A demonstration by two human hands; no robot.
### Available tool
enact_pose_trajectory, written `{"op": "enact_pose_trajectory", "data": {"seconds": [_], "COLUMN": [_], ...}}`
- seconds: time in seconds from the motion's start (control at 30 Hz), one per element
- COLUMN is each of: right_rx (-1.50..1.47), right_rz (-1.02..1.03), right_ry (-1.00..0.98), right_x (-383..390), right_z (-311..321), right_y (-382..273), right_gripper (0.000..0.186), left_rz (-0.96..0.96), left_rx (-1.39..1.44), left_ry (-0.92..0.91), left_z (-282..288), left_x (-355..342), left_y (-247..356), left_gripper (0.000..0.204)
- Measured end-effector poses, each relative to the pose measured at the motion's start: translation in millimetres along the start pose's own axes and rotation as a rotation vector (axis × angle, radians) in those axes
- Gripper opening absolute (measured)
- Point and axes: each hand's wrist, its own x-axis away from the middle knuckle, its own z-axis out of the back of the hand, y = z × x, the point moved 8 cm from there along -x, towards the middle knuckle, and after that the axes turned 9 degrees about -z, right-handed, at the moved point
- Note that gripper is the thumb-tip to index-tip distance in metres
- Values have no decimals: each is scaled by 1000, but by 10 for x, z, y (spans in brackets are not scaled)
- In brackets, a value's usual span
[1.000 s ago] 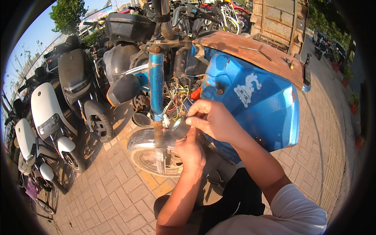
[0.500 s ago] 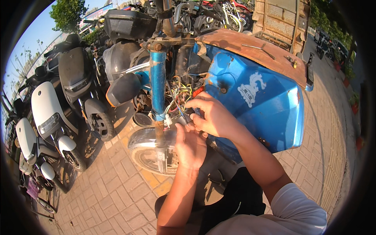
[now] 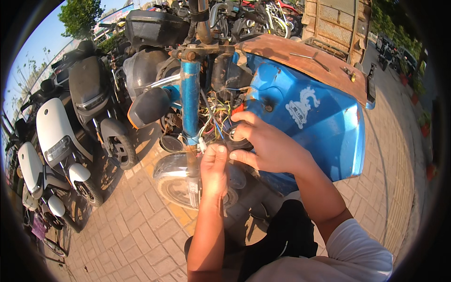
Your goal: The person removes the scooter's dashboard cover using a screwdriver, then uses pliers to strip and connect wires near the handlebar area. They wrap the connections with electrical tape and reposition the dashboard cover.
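Observation:
My right hand is curled around a roll of black tape, thumb below and fingers above it. To its left, my left hand is closed in a pinch, thumb against the fingers. What lies in that pinch is too small to make out. Just beyond both hands, a tangle of coloured wires hangs behind the blue fork tube of a three-wheeler. A white connector dangles beside my left fingertips. A red piece shows above my right fingers.
The dented blue front panel stands at the right, under a brown board bearing a screwdriver-like tool and small parts. Below the fork is the front wheel with its mudguard. Parked scooters line the left side of the brick paving.
My left hand has gone from half-open, palm up, to a closed pinch, shifting slightly left. My right hand has turned and spread apart from it, and the tape roll now shows.

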Motion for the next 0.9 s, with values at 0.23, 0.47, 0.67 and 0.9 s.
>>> {"op": "enact_pose_trajectory", "data": {"seconds": [0.23, 0.47, 0.67, 0.9], "right_rx": [-39, 119, 230, 196], "right_rz": [21, -46, -119, -215], "right_ry": [68, 79, -35, -46], "right_x": [178, 166, 36, -21], "right_z": [-20, 46, -89, -110], "right_y": [45, 105, 128, 182], "right_gripper": [29, 59, 68, 55], "left_rz": [32, -23, 44, -12], "left_rx": [-396, -563, -360, -189], "left_ry": [-78, -143, -228, -119], "left_z": [-56, -184, -209, -192], "left_x": [-140, -278, -338, -301], "left_y": [171, 218, 157, 101], "left_gripper": [24, 7, 9, 8]}}
